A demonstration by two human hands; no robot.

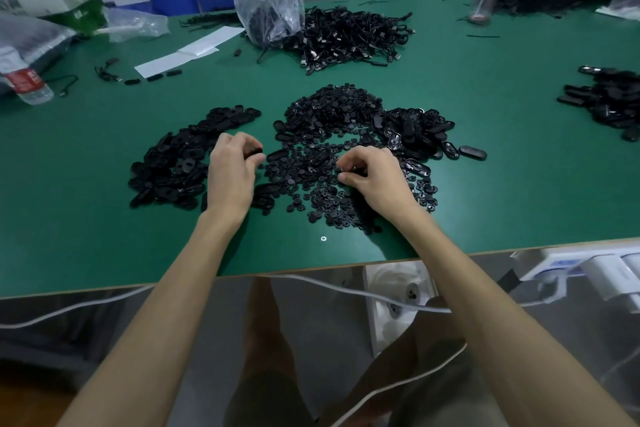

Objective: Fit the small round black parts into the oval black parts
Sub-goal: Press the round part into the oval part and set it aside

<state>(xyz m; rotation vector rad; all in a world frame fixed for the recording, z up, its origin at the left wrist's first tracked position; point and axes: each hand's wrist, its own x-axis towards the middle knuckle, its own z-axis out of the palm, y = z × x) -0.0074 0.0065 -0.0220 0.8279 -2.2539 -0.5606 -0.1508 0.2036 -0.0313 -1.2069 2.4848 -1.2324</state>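
Gripping an oval black part (255,151), the left hand (231,173) curls; the right hand (372,174) pinches among small round parts (325,198), cable heap (349,36) at twelve o'clock.

Loose black parts heaped on green table.
Small round black plastic parts (332,107) spread in wide central heap, thinning to flat scatter (332,208) toward near edge. Oval black plastic parts (173,163) piled in jumble to left, overlapping at all angles; second oval pile (415,128) to right, some lying hollow side up, one oval (472,152) lying apart at far right.
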